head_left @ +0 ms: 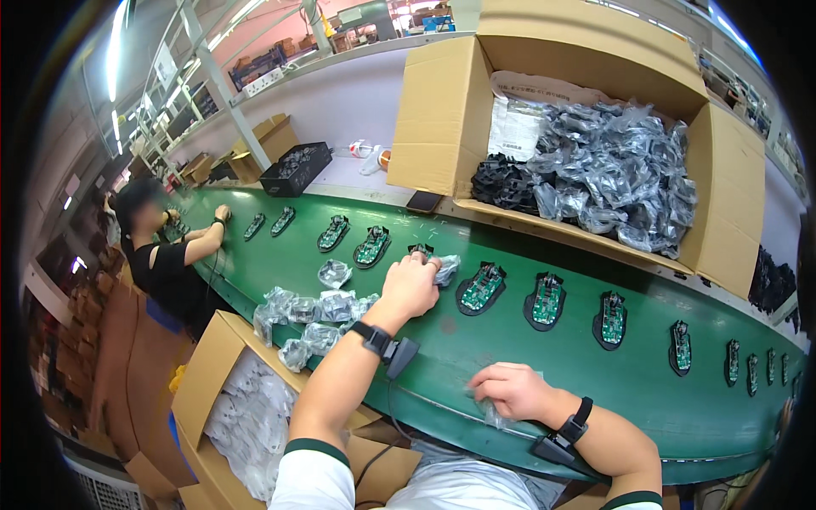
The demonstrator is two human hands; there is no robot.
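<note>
Black mouse-shaped base shells carrying green circuit boards (pixel 482 287) lie in a spaced row along the green conveyor belt (pixel 595 382), each apart from its neighbour so it can be reached singly. The left hand (pixel 410 285) stretches across the belt and closes on one such shell (pixel 421 252) together with a crumpled clear plastic bag (pixel 445 268). The right hand (pixel 508 390) rests at the belt's near edge, fingers curled on a clear plastic wrapper (pixel 493 414). Emptied clear bags (pixel 314 310) pile beside the left forearm, above an open cardboard carton of discarded wrappers (pixel 242 408). A large open cardboard box of bagged black parts (pixel 603 174) stands tilted toward the belt, within reach. Another person (pixel 166 255) works farther along.
</note>
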